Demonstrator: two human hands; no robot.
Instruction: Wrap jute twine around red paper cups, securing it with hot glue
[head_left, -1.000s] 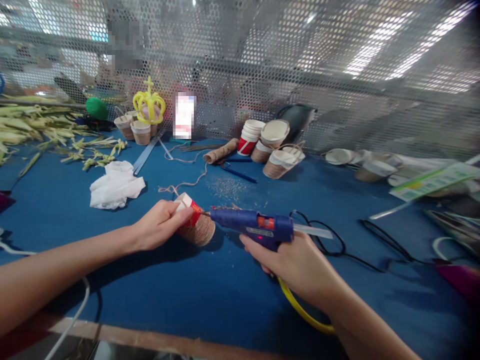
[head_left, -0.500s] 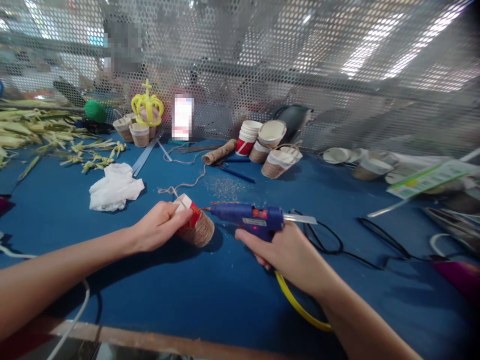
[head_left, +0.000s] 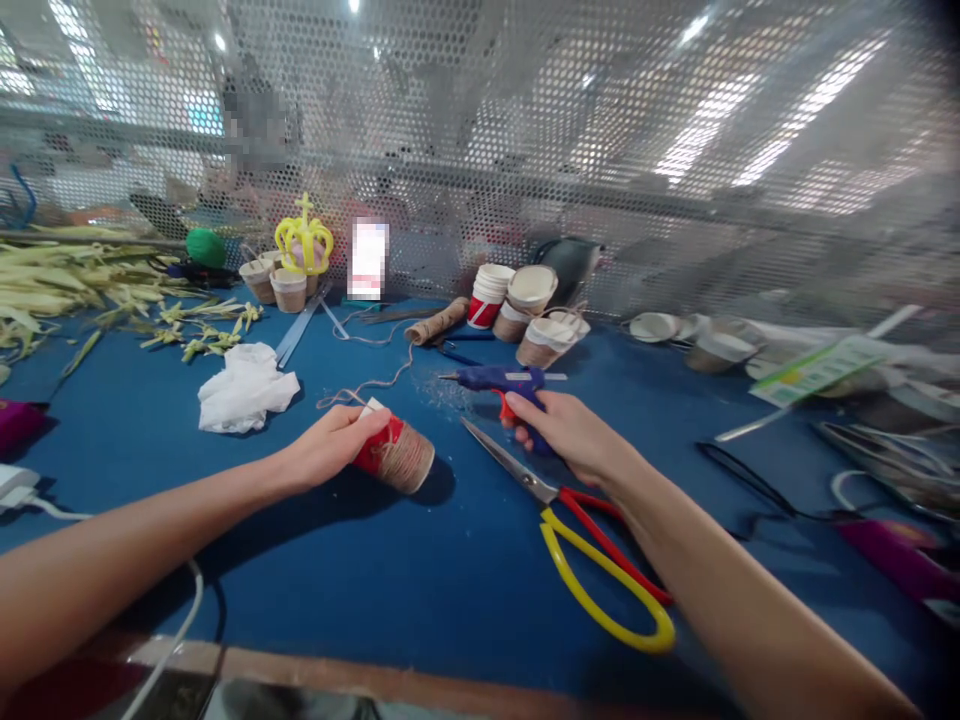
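Note:
My left hand [head_left: 337,442] is closed on a red and white paper cup [head_left: 409,455], tilted on its side, its lower part wrapped in rows of brown twine. A loose strand of twine [head_left: 386,380] runs from the cup to a roll of twine [head_left: 437,322] behind it. A blue hot glue gun [head_left: 499,380] is in my right hand [head_left: 551,425], its nozzle pointing left, beyond the cup and apart from it. Scissors [head_left: 551,495] with one yellow and one red handle lie partly beneath my right forearm.
A crumpled white tissue [head_left: 247,390] lies left of the cup. Behind stand stacked paper cups [head_left: 491,295], twine-wrapped cups [head_left: 551,338], a yellow crown-shaped piece [head_left: 304,245] and a phone [head_left: 367,260]. Pale husks [head_left: 52,285] cover the back left. A perforated metal screen [head_left: 450,130] closes the back.
The glue gun has moved away from the cup, up and back, and turned so its red trigger shows. The scissors are now uncovered. My left hand still grips the cup.

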